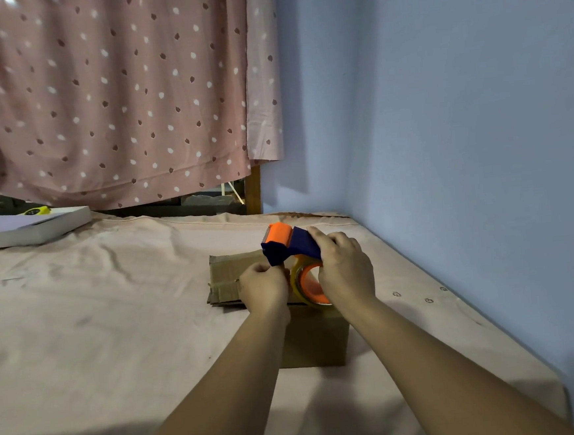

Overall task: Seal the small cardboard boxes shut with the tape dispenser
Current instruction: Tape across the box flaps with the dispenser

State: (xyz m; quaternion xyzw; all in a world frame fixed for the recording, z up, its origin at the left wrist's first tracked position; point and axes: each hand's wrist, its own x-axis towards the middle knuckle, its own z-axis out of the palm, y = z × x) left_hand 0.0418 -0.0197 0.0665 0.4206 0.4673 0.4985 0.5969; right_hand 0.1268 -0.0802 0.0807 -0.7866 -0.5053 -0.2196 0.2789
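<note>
Head view: tape dispenser (291,245) above cardboard box (317,340), within right hand's (346,271) grip and left hand's (263,287) pinch.

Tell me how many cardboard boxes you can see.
2. The near box stands under the tape dispenser; the flat box lies just behind it, to the left. It looks layered, so more may be hidden.

Pink-sheeted bed (115,316) bears cardboard box (317,342), flattened cardboard (226,277), perhaps a book (28,225).
</note>
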